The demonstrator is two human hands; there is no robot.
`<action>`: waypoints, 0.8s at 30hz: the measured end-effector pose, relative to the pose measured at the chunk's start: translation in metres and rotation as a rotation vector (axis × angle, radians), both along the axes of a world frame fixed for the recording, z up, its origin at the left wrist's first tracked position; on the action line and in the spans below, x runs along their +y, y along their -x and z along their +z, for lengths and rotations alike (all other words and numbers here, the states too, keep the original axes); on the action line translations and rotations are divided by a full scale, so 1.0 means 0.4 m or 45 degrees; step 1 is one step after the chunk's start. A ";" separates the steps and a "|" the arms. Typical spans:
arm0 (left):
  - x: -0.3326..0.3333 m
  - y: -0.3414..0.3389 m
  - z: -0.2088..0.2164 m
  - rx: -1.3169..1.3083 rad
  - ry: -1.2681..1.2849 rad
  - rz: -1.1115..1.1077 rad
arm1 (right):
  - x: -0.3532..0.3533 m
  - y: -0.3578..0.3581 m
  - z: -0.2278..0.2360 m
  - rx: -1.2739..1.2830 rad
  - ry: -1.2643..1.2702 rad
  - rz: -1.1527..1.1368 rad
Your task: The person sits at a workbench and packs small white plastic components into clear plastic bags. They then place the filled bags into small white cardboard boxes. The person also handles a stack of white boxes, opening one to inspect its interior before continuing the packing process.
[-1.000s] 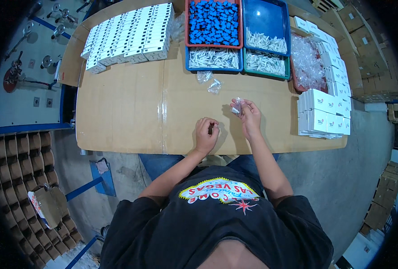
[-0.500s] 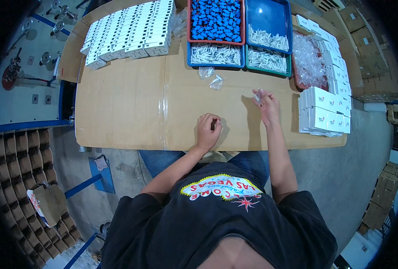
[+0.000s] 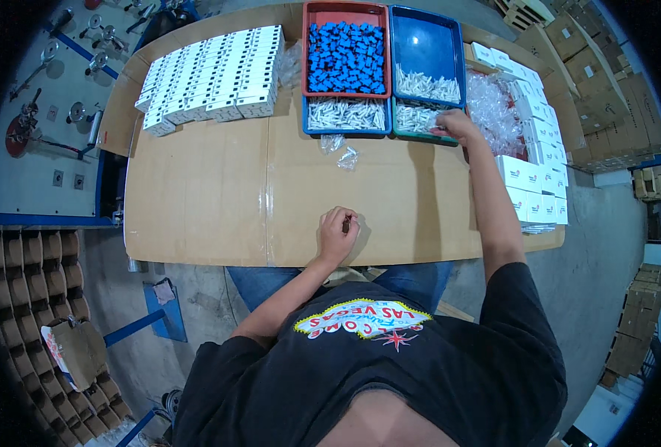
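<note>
My right hand (image 3: 460, 127) is stretched out to the green tray (image 3: 423, 137), fingers bent down at its right end. Small white tube-like pieces (image 3: 414, 117) fill that tray; whatever is between these fingertips is too small to make out. Low on the cardboard-covered table (image 3: 196, 201), my left hand (image 3: 336, 233) rests with its fingers curled in. A dark spot shows between its thumb and fingers, but I cannot make out what it holds. Two small clear plastic bags (image 3: 347, 158) lie in front of the trays.
Blue pieces fill a red tray (image 3: 345, 13). White pieces lie in two blue trays, an upper (image 3: 423, 45) and a lower one (image 3: 345, 132). White boxes (image 3: 211, 74) stand in rows at far left; more white boxes (image 3: 528, 175) and clear bags (image 3: 490, 104) are at right.
My right hand has moved forward from above the table to the green tray, where its small pale piece is no longer visible. My left hand stays curled in nearly the same place.
</note>
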State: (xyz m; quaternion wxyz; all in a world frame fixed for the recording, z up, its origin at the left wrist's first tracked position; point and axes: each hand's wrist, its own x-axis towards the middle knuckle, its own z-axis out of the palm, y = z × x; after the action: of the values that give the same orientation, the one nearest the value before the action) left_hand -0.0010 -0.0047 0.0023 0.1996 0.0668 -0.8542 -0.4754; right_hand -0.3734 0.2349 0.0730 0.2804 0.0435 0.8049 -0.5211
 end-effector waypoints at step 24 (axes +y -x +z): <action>0.006 0.007 -0.007 0.022 0.020 -0.051 | 0.290 0.197 0.148 0.320 0.016 -0.445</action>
State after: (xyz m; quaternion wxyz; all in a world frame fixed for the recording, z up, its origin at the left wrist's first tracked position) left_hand -0.0039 -0.0023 -0.0004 0.1978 0.0440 -0.8574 -0.4731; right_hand -0.4523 0.3508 0.1321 0.0833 0.1154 0.8106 -0.5680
